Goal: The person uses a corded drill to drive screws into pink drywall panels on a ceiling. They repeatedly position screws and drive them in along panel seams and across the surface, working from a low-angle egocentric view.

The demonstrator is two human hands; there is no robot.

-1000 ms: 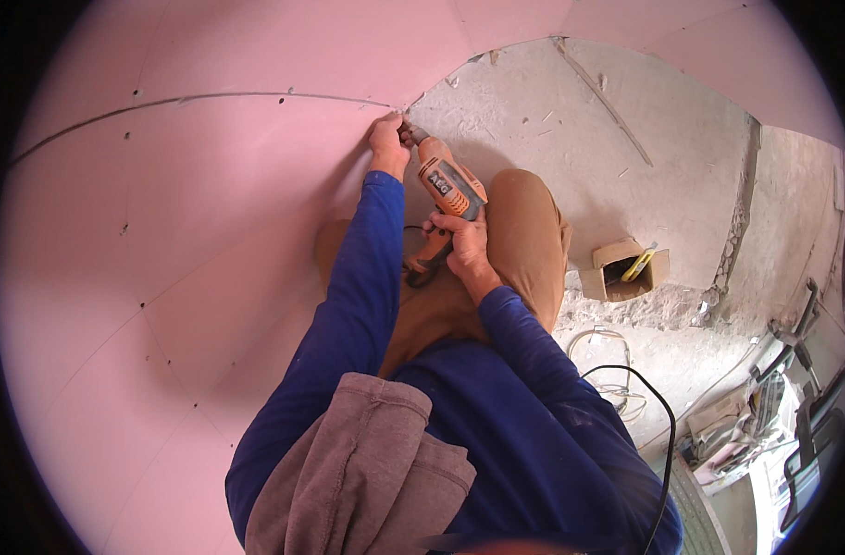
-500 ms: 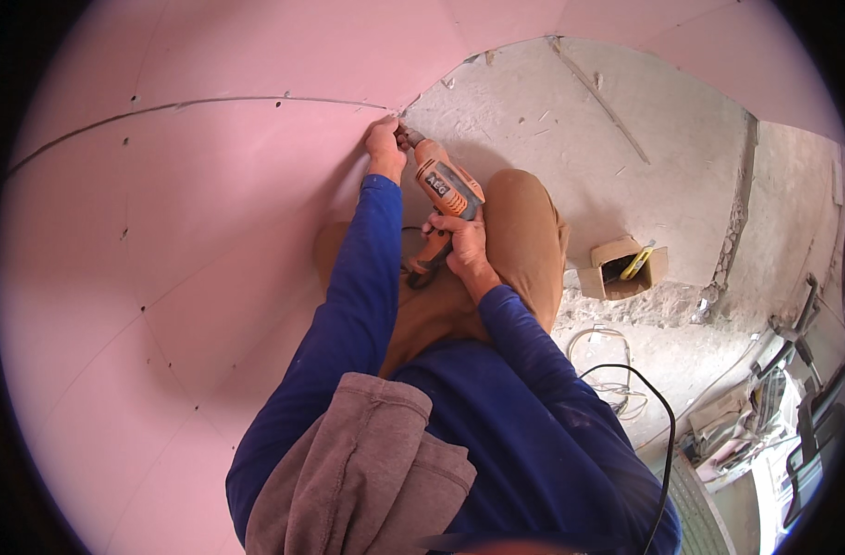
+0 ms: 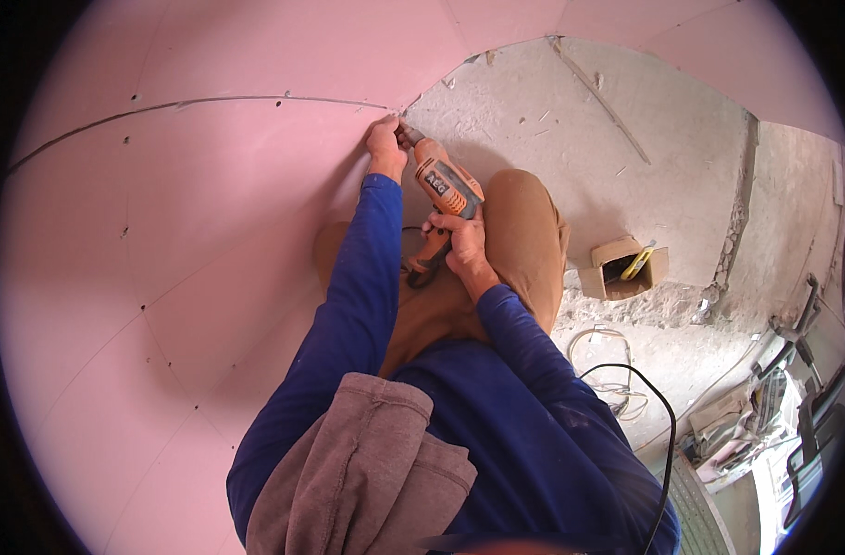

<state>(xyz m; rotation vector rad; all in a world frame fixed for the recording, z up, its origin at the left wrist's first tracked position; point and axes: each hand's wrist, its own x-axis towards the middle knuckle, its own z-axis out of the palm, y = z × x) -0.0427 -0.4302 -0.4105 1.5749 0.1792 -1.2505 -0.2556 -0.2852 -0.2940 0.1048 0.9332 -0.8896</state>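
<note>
My right hand (image 3: 464,244) is wrapped around the grip of an orange and dark grey corded drywall screwdriver (image 3: 461,192). The tool points up and left, its nose in the corner where the pink plasterboard wall (image 3: 191,176) meets the bare concrete floor (image 3: 524,102). Close to that nose, my left hand (image 3: 385,150) is closed with its fingers pinched at the bit. Whatever it pinches there is hidden. The tip lies just below the right end of a dark joint between the boards.
On the floor to the right stands a small open cardboard box (image 3: 617,282) with a yellow utility knife (image 3: 638,262) in it. A pale cable (image 3: 631,370) lies coiled beyond my right arm, and a black cord (image 3: 668,416) loops past it. Screw heads dot the wall. Clutter lies far right.
</note>
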